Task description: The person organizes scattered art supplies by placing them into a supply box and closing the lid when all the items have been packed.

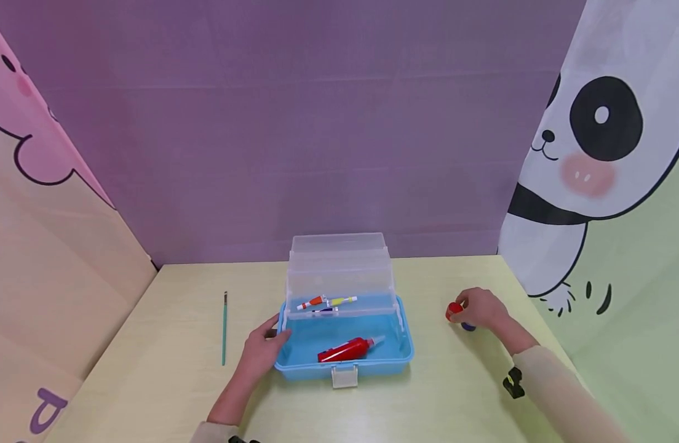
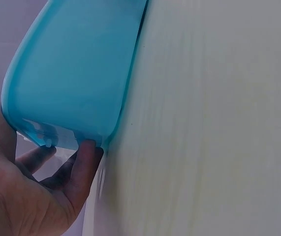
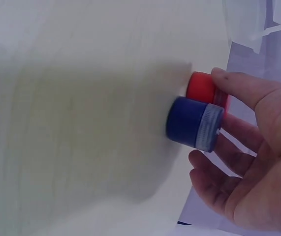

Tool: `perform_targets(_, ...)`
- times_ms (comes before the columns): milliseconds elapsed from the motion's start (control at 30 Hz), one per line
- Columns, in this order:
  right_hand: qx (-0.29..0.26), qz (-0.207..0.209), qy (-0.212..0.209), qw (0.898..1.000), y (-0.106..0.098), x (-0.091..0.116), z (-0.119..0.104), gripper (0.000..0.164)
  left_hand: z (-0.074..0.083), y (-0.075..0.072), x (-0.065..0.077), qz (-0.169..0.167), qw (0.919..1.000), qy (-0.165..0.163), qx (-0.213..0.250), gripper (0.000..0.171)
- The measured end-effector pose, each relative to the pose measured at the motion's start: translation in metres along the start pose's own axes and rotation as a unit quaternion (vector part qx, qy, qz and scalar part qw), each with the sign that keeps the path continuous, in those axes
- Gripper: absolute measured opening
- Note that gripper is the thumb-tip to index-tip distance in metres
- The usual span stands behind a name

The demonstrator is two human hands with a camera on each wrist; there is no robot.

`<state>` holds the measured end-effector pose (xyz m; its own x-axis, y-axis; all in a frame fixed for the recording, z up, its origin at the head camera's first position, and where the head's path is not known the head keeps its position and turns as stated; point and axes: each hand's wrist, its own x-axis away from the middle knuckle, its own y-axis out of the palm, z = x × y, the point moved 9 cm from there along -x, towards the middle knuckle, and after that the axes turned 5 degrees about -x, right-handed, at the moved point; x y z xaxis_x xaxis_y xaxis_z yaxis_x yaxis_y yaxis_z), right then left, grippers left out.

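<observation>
- Right hand (image 1: 486, 311), in the head view, pinches the red jar (image 1: 454, 312), well to the right of the blue box (image 1: 373, 370); the blue jar (image 1: 468, 327) is just beside it, on the side away from the box.
- Left hand (image 1: 262, 349) grips the box's left rim, thumb over the edge. Inside the box, a red bottle (image 1: 345, 351) lies near the front and the small tubes (image 1: 314, 301) lie toward the back; the brush (image 1: 224, 332) lies apart from the box, to its left.
- Left wrist view: fingertips press the box's wall, with the thumb's end hidden. A hard one-sided pull might tilt or slide the box and set the bottle rolling.
- Right wrist view: thumb and forefinger are at the red jar, partly hidden by the blue one; whether a finger also touches the blue jar, I cannot tell. Crowded jars could make a lift knock the blue one over, and a shallow pinch might let the red one slip.
</observation>
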<state>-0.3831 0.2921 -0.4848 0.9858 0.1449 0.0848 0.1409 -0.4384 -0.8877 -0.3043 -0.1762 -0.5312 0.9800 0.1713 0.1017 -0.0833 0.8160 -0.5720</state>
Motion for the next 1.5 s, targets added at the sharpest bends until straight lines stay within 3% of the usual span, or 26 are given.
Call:
perform_targets(800, -0.137, 0.028, 0.037, 0.989, 0.011, 0.0, 0.026, 0.048, -0.002, 0.0, 0.0, -0.002, 1.0, -0.002, 0.002, 0.065)
perform_targets(1233, -0.169, 0.047, 0.056, 0.983, 0.002, -0.006, 0.018, 0.049, -0.002, 0.001, 0.001, -0.004, 0.9999, -0.008, 0.008, 0.065)
perform_targets(1500, -0.218, 0.055, 0.052, 0.973, -0.006, -0.012, 0.003, 0.05, -0.001, 0.001, 0.0, -0.002, 0.9999, -0.007, 0.012, 0.064)
